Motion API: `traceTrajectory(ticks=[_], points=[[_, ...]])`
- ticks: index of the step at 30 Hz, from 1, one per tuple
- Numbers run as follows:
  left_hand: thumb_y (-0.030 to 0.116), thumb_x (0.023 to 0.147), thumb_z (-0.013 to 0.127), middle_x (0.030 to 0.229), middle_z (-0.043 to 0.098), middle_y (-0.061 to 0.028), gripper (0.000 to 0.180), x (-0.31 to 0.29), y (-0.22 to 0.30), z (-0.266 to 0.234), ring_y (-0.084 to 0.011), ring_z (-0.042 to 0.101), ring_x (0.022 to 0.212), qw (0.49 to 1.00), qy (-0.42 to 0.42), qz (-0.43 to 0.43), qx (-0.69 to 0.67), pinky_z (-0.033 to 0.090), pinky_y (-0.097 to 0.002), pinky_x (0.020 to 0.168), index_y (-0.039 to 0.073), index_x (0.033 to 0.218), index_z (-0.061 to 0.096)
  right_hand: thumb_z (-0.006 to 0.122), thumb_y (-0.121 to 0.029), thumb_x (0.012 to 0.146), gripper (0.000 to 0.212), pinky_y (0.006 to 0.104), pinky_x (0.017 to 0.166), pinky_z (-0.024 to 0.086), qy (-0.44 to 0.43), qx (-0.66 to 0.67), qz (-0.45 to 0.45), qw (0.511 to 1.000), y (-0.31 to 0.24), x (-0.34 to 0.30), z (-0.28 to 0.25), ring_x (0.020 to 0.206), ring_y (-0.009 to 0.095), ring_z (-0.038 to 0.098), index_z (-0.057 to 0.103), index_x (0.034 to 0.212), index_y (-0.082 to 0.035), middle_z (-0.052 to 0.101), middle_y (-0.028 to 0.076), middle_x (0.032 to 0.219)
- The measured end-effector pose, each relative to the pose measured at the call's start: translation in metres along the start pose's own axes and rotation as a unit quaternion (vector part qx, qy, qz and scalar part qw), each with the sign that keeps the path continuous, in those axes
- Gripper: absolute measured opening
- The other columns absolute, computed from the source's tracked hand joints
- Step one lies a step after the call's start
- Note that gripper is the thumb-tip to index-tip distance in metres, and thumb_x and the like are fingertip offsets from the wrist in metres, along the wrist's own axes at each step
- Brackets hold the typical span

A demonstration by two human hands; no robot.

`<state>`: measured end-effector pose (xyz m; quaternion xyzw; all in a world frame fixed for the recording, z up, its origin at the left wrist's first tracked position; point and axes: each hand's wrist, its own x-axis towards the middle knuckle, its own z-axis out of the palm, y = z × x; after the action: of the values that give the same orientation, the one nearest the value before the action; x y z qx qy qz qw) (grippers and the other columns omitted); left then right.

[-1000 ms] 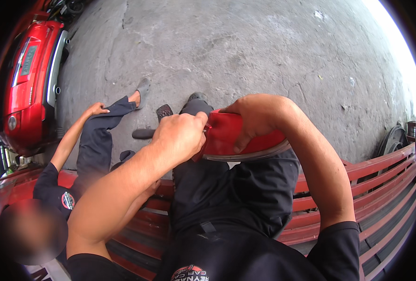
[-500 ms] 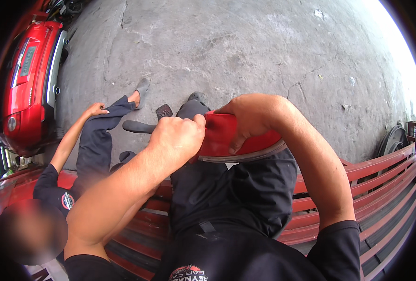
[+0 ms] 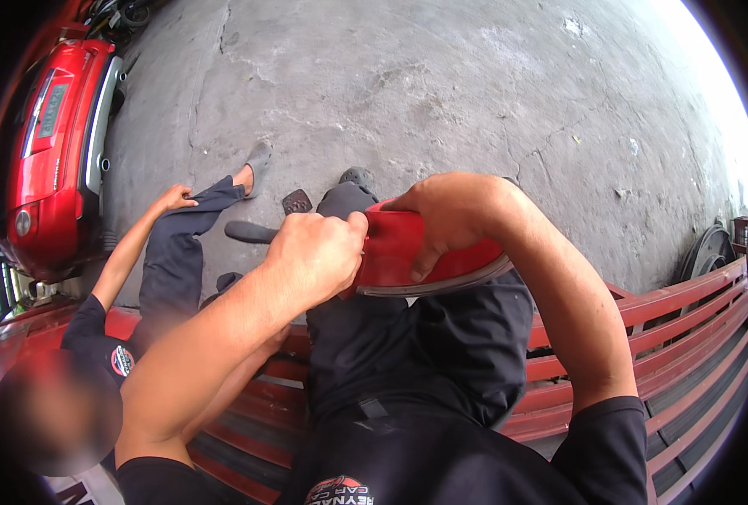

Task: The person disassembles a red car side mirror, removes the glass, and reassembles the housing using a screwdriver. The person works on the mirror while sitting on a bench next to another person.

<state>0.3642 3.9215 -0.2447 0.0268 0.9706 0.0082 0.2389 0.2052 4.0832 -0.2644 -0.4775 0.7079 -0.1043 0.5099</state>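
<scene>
My left hand [image 3: 317, 257] is closed in a fist, knuckles up, against the left end of a red curved shell [image 3: 391, 244]. Out of the far-left side of this fist sticks a dark, rounded handle [image 3: 250, 232], seemingly of a tool in my grip; its working end is hidden. The shell is smooth and hollow-looking, with a pale, clear-looking strip along its near edge. My right hand [image 3: 454, 219] clasps it from the right, thumb on the near face and fingers out of sight behind. Both hands are above my lap, over dark trousers [image 3: 416, 353].
I sit on a red slatted bench [image 3: 677, 337]. At my left a co-worker [image 3: 172, 261] sits close, one hand on a trouser leg. A red car [image 3: 54, 160] stands at the far left on cracked concrete [image 3: 441, 93]. Dark round objects [image 3: 704, 251] lie beyond the bench's right end.
Both hands and the red shell have shifted slightly down toward me, and the dark handle has moved a little with the left hand. The grips look the same.
</scene>
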Motion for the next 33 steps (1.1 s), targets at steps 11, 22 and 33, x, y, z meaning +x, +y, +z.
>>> traceTrajectory(ticks=[11,22,33], points=[[0.023,0.095,0.065,0.069,0.07,-0.0171,0.022,-0.002,-0.005,0.005,-0.0366,0.074,0.07,0.999,0.032,-0.019,-0.023,0.059,-0.0491,0.066,0.001,0.095,0.061,0.096,-0.033,0.059,0.104,0.0434,0.101,0.056,-0.018,0.005,0.015,1.0,-0.001,0.002,-0.004,0.116,0.033,0.072,0.056,0.154,-0.024,0.076,0.015,0.125],[0.021,0.092,0.066,0.075,0.072,-0.0176,0.023,0.001,-0.004,-0.001,-0.0386,0.074,0.076,0.999,-0.006,0.017,0.04,0.059,-0.0493,0.067,0.0,0.101,0.061,0.097,-0.034,0.059,0.104,0.043,0.101,0.056,-0.01,0.005,0.026,1.0,-0.003,0.004,-0.004,0.117,0.033,0.072,0.056,0.154,-0.025,0.075,0.015,0.126],[0.025,0.095,0.066,0.071,0.069,-0.0201,0.027,0.003,-0.038,-0.011,-0.0405,0.073,0.074,0.998,-0.016,0.051,0.039,0.058,-0.0515,0.07,-0.001,0.097,0.062,0.098,-0.036,0.06,0.105,0.043,0.099,0.057,-0.008,0.011,0.028,1.0,-0.002,0.001,-0.004,0.113,0.033,0.073,0.055,0.155,-0.026,0.077,0.015,0.122]])
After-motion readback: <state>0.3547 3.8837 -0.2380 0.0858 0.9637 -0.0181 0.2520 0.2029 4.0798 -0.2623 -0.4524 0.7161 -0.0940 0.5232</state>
